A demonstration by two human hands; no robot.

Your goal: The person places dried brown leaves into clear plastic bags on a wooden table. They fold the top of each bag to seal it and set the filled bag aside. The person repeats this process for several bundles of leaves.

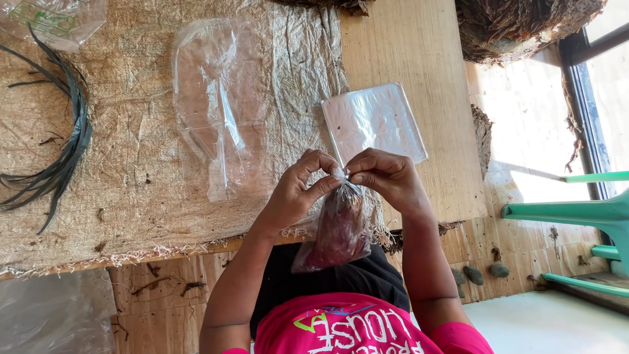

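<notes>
Wooden table draped with burlap cloth across upper left, sunlit window at right, left hand and right hand at centre, fingertips pinched tight on neck of small plastic bag with reddish contents, hanging below them.

Wooden bench partly covered by coarse burlap sacking. Strong daylight enters through a dark-framed window. Green plastic chair stands beside it.

Strong daylight from the right, washed-out glare there, seemingly soft shadows, sharp focus
</notes>
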